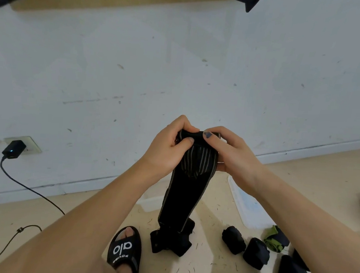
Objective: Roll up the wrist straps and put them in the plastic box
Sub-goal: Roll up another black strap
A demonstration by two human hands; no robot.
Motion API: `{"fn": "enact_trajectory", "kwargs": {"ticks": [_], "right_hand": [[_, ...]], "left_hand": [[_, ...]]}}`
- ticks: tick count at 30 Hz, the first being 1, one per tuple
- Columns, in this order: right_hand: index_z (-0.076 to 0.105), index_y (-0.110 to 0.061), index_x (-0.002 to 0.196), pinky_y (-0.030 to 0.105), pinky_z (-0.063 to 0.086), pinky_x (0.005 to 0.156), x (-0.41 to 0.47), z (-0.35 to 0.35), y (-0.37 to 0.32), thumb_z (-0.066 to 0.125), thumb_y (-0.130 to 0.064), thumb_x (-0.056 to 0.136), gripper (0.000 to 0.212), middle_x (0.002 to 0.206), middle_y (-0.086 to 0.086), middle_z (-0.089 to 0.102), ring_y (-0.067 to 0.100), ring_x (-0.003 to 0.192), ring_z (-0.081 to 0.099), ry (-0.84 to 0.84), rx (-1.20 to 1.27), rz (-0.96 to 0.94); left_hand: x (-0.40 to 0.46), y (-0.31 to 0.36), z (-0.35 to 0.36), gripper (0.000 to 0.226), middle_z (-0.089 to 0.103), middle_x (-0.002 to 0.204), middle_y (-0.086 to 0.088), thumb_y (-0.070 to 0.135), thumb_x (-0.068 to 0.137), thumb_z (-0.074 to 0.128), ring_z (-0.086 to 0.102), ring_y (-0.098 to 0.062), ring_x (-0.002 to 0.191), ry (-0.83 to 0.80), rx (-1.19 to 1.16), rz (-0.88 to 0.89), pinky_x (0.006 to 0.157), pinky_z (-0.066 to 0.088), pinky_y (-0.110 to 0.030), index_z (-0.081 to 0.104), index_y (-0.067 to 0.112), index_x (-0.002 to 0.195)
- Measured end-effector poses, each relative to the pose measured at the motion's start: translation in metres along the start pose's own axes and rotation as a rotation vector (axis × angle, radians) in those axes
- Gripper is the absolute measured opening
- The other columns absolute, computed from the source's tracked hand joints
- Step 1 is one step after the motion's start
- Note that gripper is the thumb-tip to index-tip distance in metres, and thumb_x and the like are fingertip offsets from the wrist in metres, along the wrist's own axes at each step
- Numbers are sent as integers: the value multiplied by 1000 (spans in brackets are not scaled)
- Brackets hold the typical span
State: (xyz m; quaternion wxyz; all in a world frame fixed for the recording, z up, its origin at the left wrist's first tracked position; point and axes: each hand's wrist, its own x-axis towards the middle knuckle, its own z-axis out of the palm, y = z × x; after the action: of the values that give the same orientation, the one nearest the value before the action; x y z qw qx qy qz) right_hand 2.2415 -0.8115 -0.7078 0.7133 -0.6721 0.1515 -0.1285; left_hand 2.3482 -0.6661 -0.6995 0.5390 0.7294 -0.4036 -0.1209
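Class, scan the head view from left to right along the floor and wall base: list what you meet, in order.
Black plugged-in charger → black slide sandal with white lettering → long black striped wrist strap held up by both hands → rolled black strap → green-and-black rolled strap.

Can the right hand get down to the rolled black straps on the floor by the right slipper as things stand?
Probably not yet. The right hand has a grip on the top of the hanging wrist strap, shared with the left hand. Nothing lies over the rolled straps, so the way is free once it lets go.
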Motion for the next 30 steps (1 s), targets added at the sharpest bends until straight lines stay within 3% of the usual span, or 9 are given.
{"fn": "enact_trajectory", "kwargs": {"ticks": [8, 12, 14, 19, 22, 25, 30], "right_hand": [[69, -11, 112, 23, 54, 66, 1, 1, 1, 65, -17, 100, 14, 88, 7, 69, 17, 79, 69, 6, 60, -35], [69, -10, 114, 22, 53, 68, 2, -2, 0, 66, -13, 99, 15, 92, 9, 69, 18, 83, 68, 3, 76, -88], [70, -11, 113, 23, 53, 72, 2, -3, 1, 67, -12, 99, 15, 93, 7, 70, 18, 87, 69, 6, 37, -121], [68, -18, 115, 32, 56, 78, 3, -2, 1, 68, -18, 98, 16, 96, 4, 72, 16, 89, 71, -4, -16, -79], [67, -18, 116, 36, 61, 80, 1, 0, 0, 62, -29, 103, 19, 101, 5, 78, 19, 93, 76, -23, -94, -27], [68, -13, 110, 49, 62, 88, 2, 1, 3, 63, -26, 102, 17, 99, 10, 76, 26, 96, 75, 26, -124, -100], [68, -12, 109, 39, 58, 83, 1, 1, 5, 66, -15, 100, 10, 94, 8, 73, 23, 91, 72, 5, -72, -165]], "left_hand": [[-1, 2, -1, 23, 60, 76, 17, -2, 97, 57, 57, -5, 74, -2, -51, -53, 72, 48, -22, 62, 21, 97], [0, 3, 0, 13, 58, 88, 7, 24, 100, 52, 60, -9, 85, -132, -250, -177, 85, 49, -30, 56, 37, 102], [1, 4, 1, 10, 58, 89, 3, 31, 102, 47, 59, -12, 86, -140, -290, -206, 86, 48, -34, 55, 36, 99], [1, 3, 2, 15, 56, 89, 2, 14, 107, 44, 58, -8, 78, -58, -221, -229, 79, 45, -29, 49, 27, 111], [1, 5, 2, 22, 57, 101, 1, 9, 106, 45, 59, -9, 87, -25, -160, -206, 80, 49, -26, 48, 23, 122], [-1, 7, 2, 22, 59, 106, 1, 8, 105, 44, 60, -11, 93, -26, -166, -228, 78, 48, -24, 51, 21, 122], [1, 8, 3, 21, 59, 107, -8, 24, 95, 45, 59, -21, 93, -66, -313, -362, 81, 45, -36, 50, 26, 115]]}}
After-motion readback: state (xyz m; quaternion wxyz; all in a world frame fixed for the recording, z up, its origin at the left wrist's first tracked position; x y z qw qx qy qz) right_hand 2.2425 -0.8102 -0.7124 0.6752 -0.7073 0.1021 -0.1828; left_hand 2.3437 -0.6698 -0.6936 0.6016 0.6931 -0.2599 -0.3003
